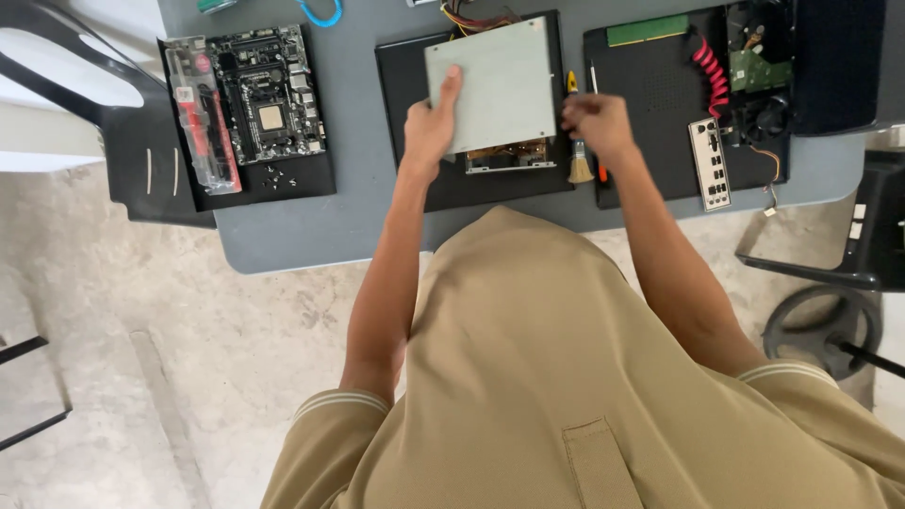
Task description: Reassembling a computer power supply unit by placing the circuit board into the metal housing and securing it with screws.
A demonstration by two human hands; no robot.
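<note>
A grey metal cover plate (495,85) lies over a power supply box (509,155) on a black panel (405,75) in the middle of the grey table (358,217). My left hand (432,123) grips the plate at its left lower edge, thumb on top. My right hand (596,123) hovers just right of the plate with fingers curled, near a small brush (580,168) and an orange-handled screwdriver (601,173); whether it holds anything is unclear.
A motherboard (269,90) and a red clear-packed tool set (200,113) lie on a black panel at left. At right, another black panel (660,104) carries a green memory stick (649,30), red cable (709,68), drive (759,68) and metal port shield (710,162). Black chairs stand either side.
</note>
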